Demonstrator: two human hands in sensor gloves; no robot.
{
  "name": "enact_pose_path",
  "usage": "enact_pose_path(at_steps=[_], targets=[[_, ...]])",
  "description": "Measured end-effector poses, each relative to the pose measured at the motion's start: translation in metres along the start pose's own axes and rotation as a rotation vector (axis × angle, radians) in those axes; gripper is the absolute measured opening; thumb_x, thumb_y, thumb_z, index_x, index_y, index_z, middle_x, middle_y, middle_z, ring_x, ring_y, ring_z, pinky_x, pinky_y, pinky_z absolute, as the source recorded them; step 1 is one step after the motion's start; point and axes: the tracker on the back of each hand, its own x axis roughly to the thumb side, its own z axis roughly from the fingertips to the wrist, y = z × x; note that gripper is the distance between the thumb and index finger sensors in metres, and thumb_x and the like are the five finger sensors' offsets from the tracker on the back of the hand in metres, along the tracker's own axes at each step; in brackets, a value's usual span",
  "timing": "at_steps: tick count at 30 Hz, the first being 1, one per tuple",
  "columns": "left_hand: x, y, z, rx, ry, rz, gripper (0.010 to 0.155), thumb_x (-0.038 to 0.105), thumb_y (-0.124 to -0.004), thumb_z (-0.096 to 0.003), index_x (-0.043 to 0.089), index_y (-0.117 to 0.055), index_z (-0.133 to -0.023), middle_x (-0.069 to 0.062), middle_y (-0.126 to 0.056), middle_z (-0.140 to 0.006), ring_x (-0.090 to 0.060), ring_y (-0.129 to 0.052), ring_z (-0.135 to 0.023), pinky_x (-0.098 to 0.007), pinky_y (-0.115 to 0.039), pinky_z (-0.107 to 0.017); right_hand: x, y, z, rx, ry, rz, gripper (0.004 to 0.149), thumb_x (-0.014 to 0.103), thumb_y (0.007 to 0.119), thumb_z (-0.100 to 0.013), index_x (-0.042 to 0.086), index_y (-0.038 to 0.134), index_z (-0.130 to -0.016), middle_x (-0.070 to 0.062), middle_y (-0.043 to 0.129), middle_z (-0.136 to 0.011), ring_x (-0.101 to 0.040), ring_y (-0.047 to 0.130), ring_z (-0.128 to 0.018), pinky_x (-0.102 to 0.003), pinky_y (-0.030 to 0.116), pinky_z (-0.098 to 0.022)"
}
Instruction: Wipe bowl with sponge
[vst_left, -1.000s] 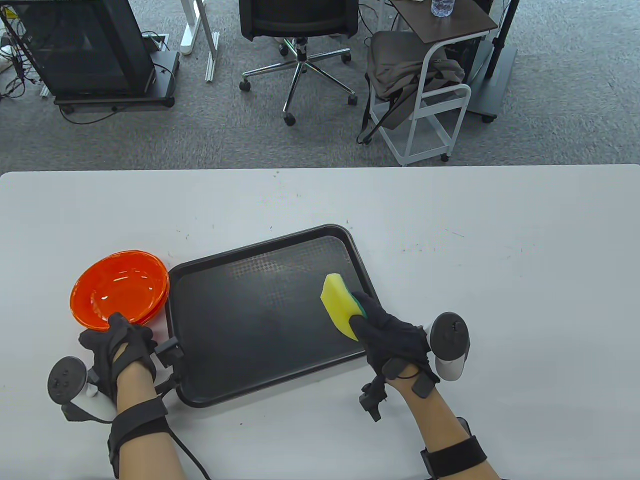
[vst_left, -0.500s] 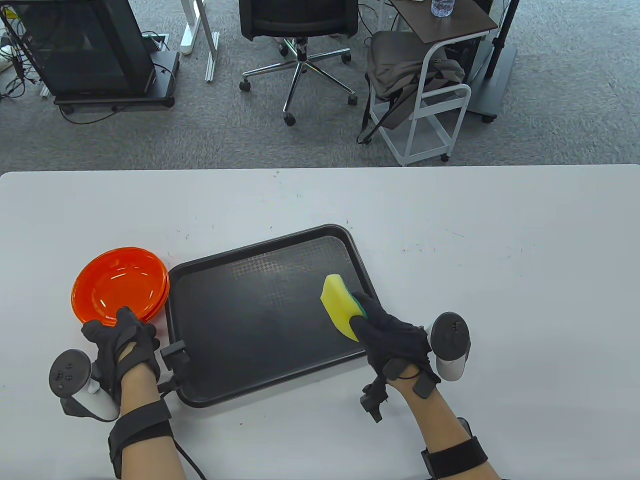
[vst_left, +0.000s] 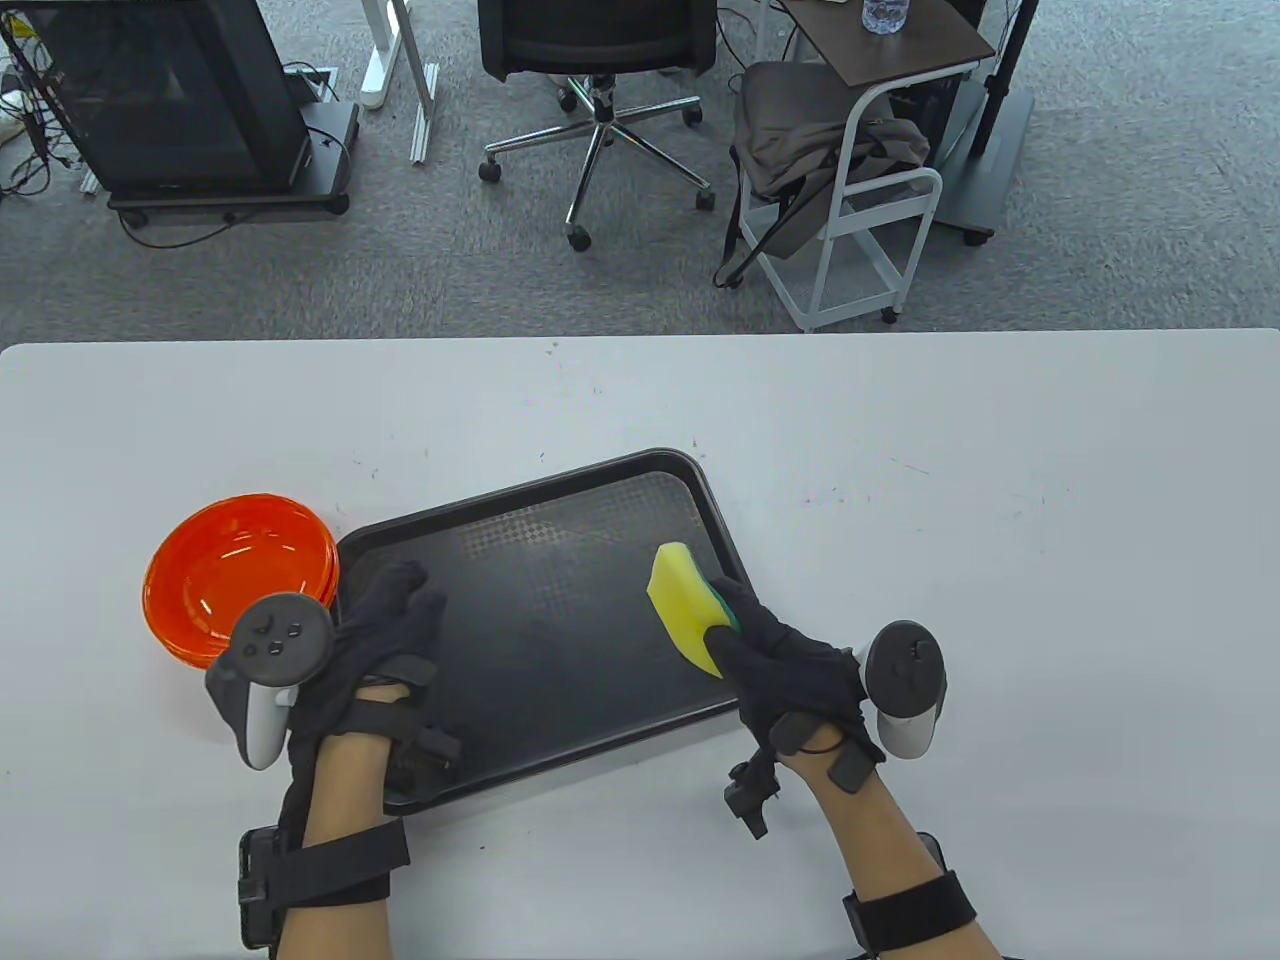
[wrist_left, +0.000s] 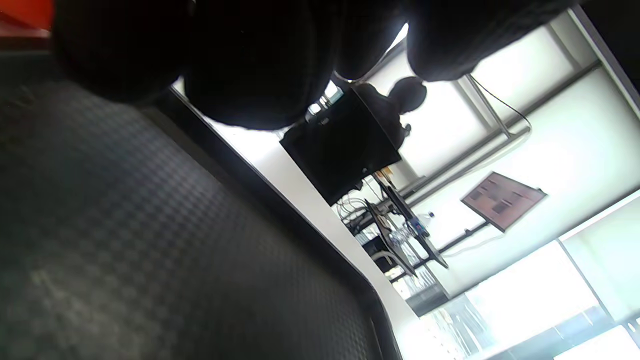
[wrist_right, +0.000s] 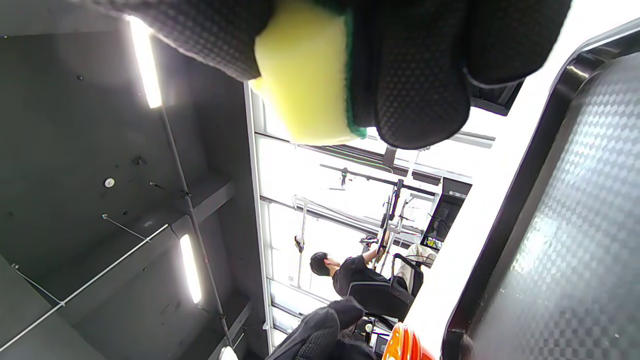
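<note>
Orange bowl (vst_left: 235, 578) sits on the table (vst_left: 1000, 560), touching the black tray's (vst_left: 560, 560) left edge. I see my right hand (vst_left: 790, 670) gripping the yellow sponge (vst_left: 685, 600) over the tray's right side; my left hand (vst_left: 375, 640) rests loosely curled, holding nothing, over its near-left corner.

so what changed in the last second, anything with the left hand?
The left hand let go of the orange bowl's near rim and swung right, over the black tray's left side; nothing shows in its grip. The bowl, tilted up a second ago, sits flatter by the tray. The right hand holds the sponge at the tray's right edge, barely shifted.
</note>
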Motion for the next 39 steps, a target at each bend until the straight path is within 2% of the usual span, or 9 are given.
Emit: enact_pose_path(at_steps=[1, 3, 5, 7, 10, 17, 24, 33, 39], targets=[[0.008, -0.007, 0.0, -0.001, -0.03, -0.042, 0.06, 0.045, -0.081, -0.0527, 0.018, -0.069, -0.104, -0.017, -0.08, -0.08, -0.034, -0.095, -0.049, -0.054, -0.081, -0.043, 0.0, -0.001, 0.0, -0.003, -0.001, 0.001, 0.052, 0.033, 0.073, -0.058, 0.002, 0.055, -0.096, -0.028, 0.083, -0.086, -0.042, 0.094, -0.065, -0.063, 0.071, -0.052], [0.02, -0.018, 0.0, -0.04, -0.088, -0.158, 0.063, 0.047, -0.082, -0.0525, 0.021, -0.065, -0.107, -0.016, -0.071, -0.097, -0.04, -0.087, -0.076, -0.059, -0.072, -0.056, 0.0, -0.002, 0.0, -0.008, -0.003, 0.006, 0.052, 0.033, 0.073, -0.058, 0.002, 0.055, -0.096, -0.028, 0.083, -0.086, -0.042, 0.094, -0.065, -0.063, 0.071, -0.052], [0.03, -0.028, 0.0, -0.1, -0.159, -0.253, 0.069, 0.052, -0.082, -0.052, 0.029, -0.057, -0.112, -0.011, -0.054, -0.111, -0.045, -0.063, -0.101, -0.066, -0.057, -0.066, 0.0, -0.003, 0.0, -0.008, -0.005, 0.015, 0.052, 0.033, 0.073, -0.058, 0.003, 0.055, -0.096, -0.028, 0.083, -0.086, -0.042, 0.094, -0.065, -0.063, 0.071, -0.052], [0.037, -0.035, 0.002, -0.139, -0.173, -0.286, 0.076, 0.057, -0.083, -0.0513, 0.037, -0.044, -0.114, -0.004, -0.034, -0.117, -0.043, -0.034, -0.112, -0.068, -0.041, -0.072, 0.0, -0.003, -0.001, 0.006, -0.009, 0.037, 0.052, 0.033, 0.073, -0.058, 0.003, 0.055, -0.097, -0.028, 0.083, -0.087, -0.042, 0.095, -0.064, -0.063, 0.071, -0.052], [0.048, -0.039, 0.006, -0.101, -0.212, -0.386, 0.081, 0.06, -0.083, -0.0504, 0.042, -0.035, -0.112, 0.002, -0.021, -0.117, -0.039, -0.013, -0.113, -0.069, -0.026, -0.073, 0.0, -0.004, -0.002, 0.023, -0.015, 0.088, 0.052, 0.033, 0.075, -0.057, 0.005, 0.056, -0.097, -0.028, 0.082, -0.087, -0.04, 0.096, -0.061, -0.063, 0.072, -0.051], [0.053, -0.038, 0.009, -0.059, -0.245, -0.4, 0.081, 0.06, -0.082, -0.0509, 0.042, -0.033, -0.112, 0.003, -0.018, -0.117, -0.037, -0.007, -0.112, -0.069, -0.017, -0.072, 0.003, -0.011, -0.003, 0.017, -0.039, 0.255, 0.049, 0.033, 0.082, -0.055, 0.01, 0.064, -0.095, -0.026, 0.086, -0.085, -0.036, 0.099, -0.056, -0.062, 0.074, -0.051], [0.053, -0.039, 0.009, -0.072, -0.25, -0.365, 0.079, 0.058, -0.081, -0.0518, 0.041, -0.035, -0.113, 0.002, -0.018, -0.117, -0.038, -0.008, -0.112, -0.069, -0.017, -0.071, 0.003, -0.048, 0.0, -0.077, 0.011, 0.753, 0.048, 0.032, 0.087, -0.051, 0.011, 0.071, -0.091, -0.024, 0.089, -0.084, -0.034, 0.1, -0.055, -0.062, 0.075, -0.05], [0.053, -0.036, 0.01, -0.078, -0.266, -0.3, 0.078, 0.057, -0.081, -0.0525, 0.041, -0.035, -0.113, 0.001, -0.018, -0.117, -0.039, -0.008, -0.112, -0.069, -0.017, -0.071, -0.028, -0.087, 0.003, 0.078, 0.31, 1.334, 0.046, 0.033, 0.091, -0.048, 0.016, 0.076, -0.087, -0.021, 0.087, -0.089, -0.037, 0.096, -0.062, -0.063, 0.072, -0.053], [0.051, -0.03, 0.011, -0.067, -0.262, -0.256, 0.077, 0.056, -0.08, -0.053, 0.04, -0.035, -0.113, 0.001, -0.019, -0.117, -0.04, -0.009, -0.111, -0.07, -0.018, -0.071, -0.052, -0.092, 0.006, 0.211, 0.519, 1.364, 0.045, 0.032, 0.09, -0.049, 0.015, 0.076, -0.088, -0.022, 0.084, -0.091, -0.041, 0.091, -0.07, -0.065, 0.068, -0.055]])
